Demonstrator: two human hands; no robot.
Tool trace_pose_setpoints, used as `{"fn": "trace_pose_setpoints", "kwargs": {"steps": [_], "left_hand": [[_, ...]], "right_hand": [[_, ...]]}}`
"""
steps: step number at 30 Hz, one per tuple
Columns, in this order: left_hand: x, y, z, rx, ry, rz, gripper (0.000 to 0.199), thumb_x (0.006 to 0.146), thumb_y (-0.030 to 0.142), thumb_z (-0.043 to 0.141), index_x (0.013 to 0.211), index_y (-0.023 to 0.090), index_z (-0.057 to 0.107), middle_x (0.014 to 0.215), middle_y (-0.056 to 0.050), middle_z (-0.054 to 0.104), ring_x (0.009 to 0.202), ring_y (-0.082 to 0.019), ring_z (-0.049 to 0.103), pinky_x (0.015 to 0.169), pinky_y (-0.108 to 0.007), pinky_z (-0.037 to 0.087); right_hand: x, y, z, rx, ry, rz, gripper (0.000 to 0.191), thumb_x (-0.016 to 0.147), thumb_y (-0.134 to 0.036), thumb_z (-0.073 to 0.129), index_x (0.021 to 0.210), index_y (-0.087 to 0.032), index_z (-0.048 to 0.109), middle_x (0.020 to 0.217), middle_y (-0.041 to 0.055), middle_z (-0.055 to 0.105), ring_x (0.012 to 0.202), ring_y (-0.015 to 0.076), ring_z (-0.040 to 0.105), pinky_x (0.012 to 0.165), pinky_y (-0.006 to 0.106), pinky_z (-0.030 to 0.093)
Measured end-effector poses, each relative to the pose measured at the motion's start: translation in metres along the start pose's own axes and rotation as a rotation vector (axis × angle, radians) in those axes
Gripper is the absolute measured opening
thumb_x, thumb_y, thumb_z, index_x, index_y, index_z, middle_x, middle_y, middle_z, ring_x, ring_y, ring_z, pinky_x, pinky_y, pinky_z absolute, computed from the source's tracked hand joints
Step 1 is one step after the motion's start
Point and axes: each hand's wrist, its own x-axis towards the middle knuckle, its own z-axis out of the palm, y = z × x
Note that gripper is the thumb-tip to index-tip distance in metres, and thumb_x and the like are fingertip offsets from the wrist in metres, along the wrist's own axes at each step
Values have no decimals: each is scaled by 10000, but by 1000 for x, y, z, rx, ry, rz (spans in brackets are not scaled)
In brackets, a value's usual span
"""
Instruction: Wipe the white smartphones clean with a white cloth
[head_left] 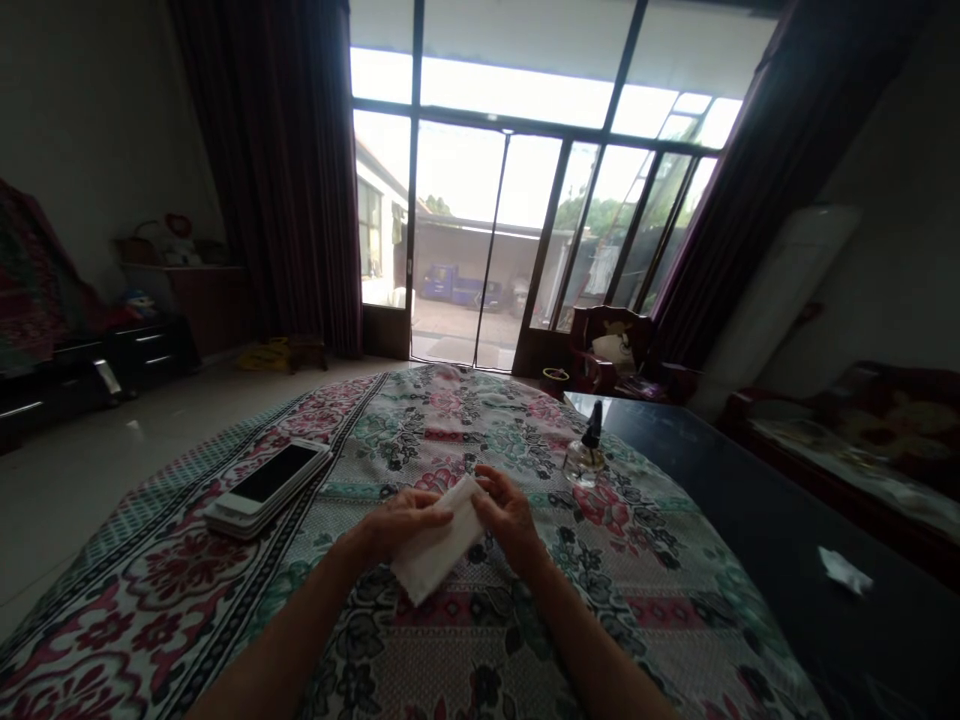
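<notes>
Between both hands is a folded white tissue (pixel 439 555), held at a slant above the patterned tablecloth. My left hand (pixel 405 520) pinches its left edge, thumb lying on top. At the upper right corner, the fingers of my right hand (pixel 510 510) close on the same tissue, partly hiding that corner. Left of my hands lies a stack of white phones (pixel 262 490), the top one with a dark screen. A clear glass bottle (pixel 583 465) with a black top stands beyond my right hand, apart from it.
The flowered tablecloth (pixel 480 405) covers the surface under my hands. To the right, a dark table (pixel 757 500) adjoins it, with a crumpled white tissue (pixel 846 572) on top. Further off are a wooden chair (pixel 592 375), glass doors and dark curtains.
</notes>
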Motion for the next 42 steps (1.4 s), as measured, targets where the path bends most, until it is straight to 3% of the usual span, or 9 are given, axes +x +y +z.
{"fn": "trace_pose_setpoints", "kwargs": {"steps": [7, 16, 20, 23, 26, 32, 35, 39, 42], "left_hand": [[17, -13, 9, -324, 291, 12, 430, 579, 364, 785, 898, 92, 694, 685, -75, 692, 523, -154, 597, 502, -244, 455], [25, -24, 8, -353, 548, 59, 349, 590, 292, 757, 876, 112, 671, 596, -22, 656, 500, -163, 604, 477, -252, 474], [26, -26, 9, -354, 533, 60, 375, 561, 306, 770, 867, 119, 662, 600, -14, 652, 481, -157, 589, 461, -251, 464], [25, -24, 9, -350, 491, 67, 419, 560, 325, 779, 905, 122, 655, 636, -16, 663, 489, -153, 591, 464, -248, 467], [24, -21, 8, -385, 446, 93, 537, 615, 353, 761, 1086, 136, 619, 710, -22, 682, 548, -163, 619, 513, -257, 495], [17, -14, 6, -292, 393, 171, 875, 708, 348, 699, 1477, 236, 297, 749, 23, 675, 550, -132, 595, 516, -222, 467], [14, -12, 6, -222, 303, 213, 857, 651, 308, 722, 1440, 217, 399, 859, -4, 695, 643, -137, 618, 589, -231, 490], [14, -12, 5, -145, 357, 178, 661, 601, 244, 720, 1242, 115, 623, 840, -30, 699, 692, -141, 613, 635, -224, 485], [16, -15, 5, -181, 382, 205, 726, 604, 233, 716, 1304, 114, 565, 848, -28, 694, 688, -137, 613, 628, -224, 483]], "right_hand": [[-3, -2, 3, 110, 80, 78, 605, 724, -498, 687, 1200, -211, 450, 1108, 92, 648, 908, 230, 653, 653, 317, 545], [-17, -8, 22, -55, -94, -67, 349, 742, -298, 638, 1038, -247, 460, 1016, 32, 633, 826, 164, 647, 706, 298, 527], [-19, -5, 25, -168, -126, -15, 313, 714, -227, 587, 1021, -223, 528, 806, -10, 635, 669, 141, 616, 596, 259, 499], [-18, -2, 25, -163, -111, 1, 346, 675, -193, 567, 1019, -218, 556, 802, -6, 641, 685, 150, 618, 594, 261, 505], [-15, 1, 23, -106, -93, 21, 386, 656, -194, 547, 1042, -216, 550, 816, -4, 648, 712, 160, 626, 611, 267, 515], [-10, 5, 20, -53, -79, 56, 501, 638, -207, 523, 1139, -201, 507, 723, -35, 633, 602, 133, 589, 560, 242, 476], [-9, 6, 19, -38, -73, 59, 551, 623, -200, 503, 1174, -188, 496, 684, -49, 610, 569, 121, 564, 529, 222, 445], [-8, 7, 19, -34, -82, 34, 581, 621, -187, 503, 1202, -188, 492, 701, -48, 596, 602, 120, 568, 542, 216, 451], [-7, 7, 19, 9, -86, 14, 609, 627, -182, 524, 1232, -209, 466, 798, -29, 626, 631, 116, 578, 557, 215, 461]]}}
